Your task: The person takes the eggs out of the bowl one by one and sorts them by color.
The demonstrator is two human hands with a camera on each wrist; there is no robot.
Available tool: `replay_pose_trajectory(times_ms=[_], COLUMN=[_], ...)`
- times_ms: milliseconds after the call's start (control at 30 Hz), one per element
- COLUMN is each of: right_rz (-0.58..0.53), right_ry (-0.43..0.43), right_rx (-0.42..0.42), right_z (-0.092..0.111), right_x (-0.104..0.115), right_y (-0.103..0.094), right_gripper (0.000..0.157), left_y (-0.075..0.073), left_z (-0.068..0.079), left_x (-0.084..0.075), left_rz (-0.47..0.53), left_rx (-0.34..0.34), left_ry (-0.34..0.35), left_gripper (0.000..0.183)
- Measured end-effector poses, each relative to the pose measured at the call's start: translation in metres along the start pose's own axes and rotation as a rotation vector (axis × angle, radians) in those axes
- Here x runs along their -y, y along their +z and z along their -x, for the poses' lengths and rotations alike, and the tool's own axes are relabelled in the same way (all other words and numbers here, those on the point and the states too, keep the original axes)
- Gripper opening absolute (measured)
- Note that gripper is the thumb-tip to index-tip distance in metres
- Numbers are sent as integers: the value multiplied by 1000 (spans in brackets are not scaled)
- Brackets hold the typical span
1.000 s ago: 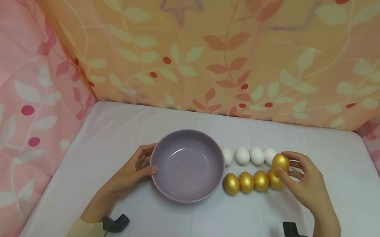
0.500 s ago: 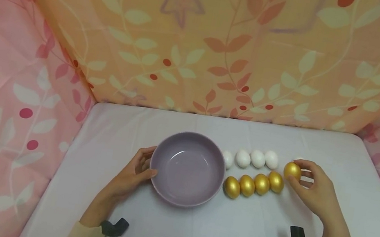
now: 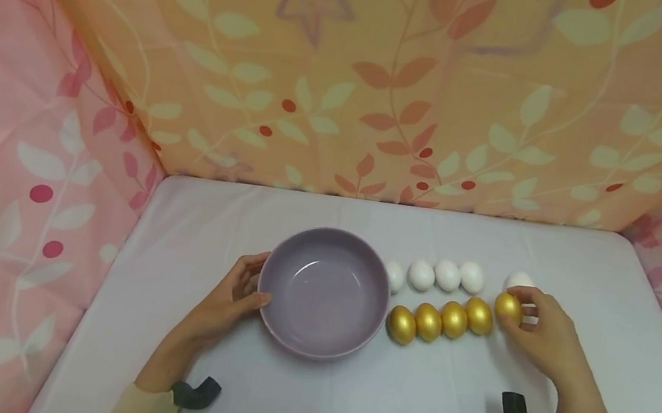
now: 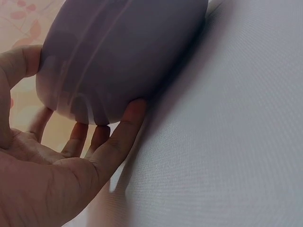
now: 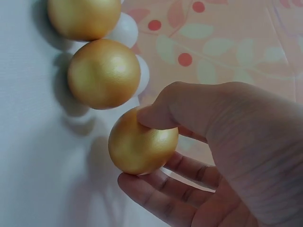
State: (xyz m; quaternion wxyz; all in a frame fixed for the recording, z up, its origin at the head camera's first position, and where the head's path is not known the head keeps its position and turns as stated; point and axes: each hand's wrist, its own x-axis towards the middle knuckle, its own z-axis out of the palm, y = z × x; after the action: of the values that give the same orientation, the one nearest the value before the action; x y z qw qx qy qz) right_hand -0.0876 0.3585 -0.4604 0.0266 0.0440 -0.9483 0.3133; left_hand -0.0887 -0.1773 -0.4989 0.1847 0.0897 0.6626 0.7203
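Observation:
A mauve bowl [image 3: 323, 295] stands on the white-covered table. My left hand [image 3: 234, 292] holds its left side, thumb at the rim. In the left wrist view, fingertips [image 4: 135, 111] touch the bowl's outer wall near the cloth. My right hand [image 3: 547, 335] pinches a golden egg [image 3: 508, 307] between thumb and fingers, at the right end of a row of several golden eggs [image 3: 454, 319]. A small gap separates the held egg from that row. In the right wrist view, the thumb lies on top of this golden egg [image 5: 142, 144]; whether it touches the cloth I cannot tell.
Several white eggs [image 3: 446, 275] line up behind the golden ones, the leftmost partly hidden by the bowl. Another white egg [image 3: 519, 280] sits apart, just behind my right hand. Patterned cloth walls [image 3: 387, 100] close off the back and sides of the table [image 3: 377, 409].
My right hand has carried the golden egg rightward from above the row's end and lowered it slightly. The white egg farthest right has come into view. My left hand stays at the bowl.

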Motion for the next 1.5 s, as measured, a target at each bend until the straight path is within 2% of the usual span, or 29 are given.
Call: replay_pose_trajectory(times_ms=[167,333,533,800,1167,1367,1500], right_rz=[21,73,75,87,86,100,105], right_ry=[23,5,-17,8,36,79,85], right_rx=[56,67,84,125,195,232,191], right_z=[-2,-3,-2,3,-3,1,5], right_x=[1,-1,0,3,9,11,10], right_y=[4,1,2,1,-6,-12,-18], right_gripper=[50,49,45,45,47,54,52], left_y=[-3,-2,-1,0,0,-1,-1], left_z=[1,-3,-2,-2,-1,0,-2], left_x=[-1,1,2,0,0,0,0], left_rz=[-9,1,8,8,-2,-3,1], left_rx=[-9,-2,-3,5,-10,-14,-4], left_ry=[-3,-3,-10,-9,-5,-12,-5], left_gripper=[74,73,75,74,74,74,74])
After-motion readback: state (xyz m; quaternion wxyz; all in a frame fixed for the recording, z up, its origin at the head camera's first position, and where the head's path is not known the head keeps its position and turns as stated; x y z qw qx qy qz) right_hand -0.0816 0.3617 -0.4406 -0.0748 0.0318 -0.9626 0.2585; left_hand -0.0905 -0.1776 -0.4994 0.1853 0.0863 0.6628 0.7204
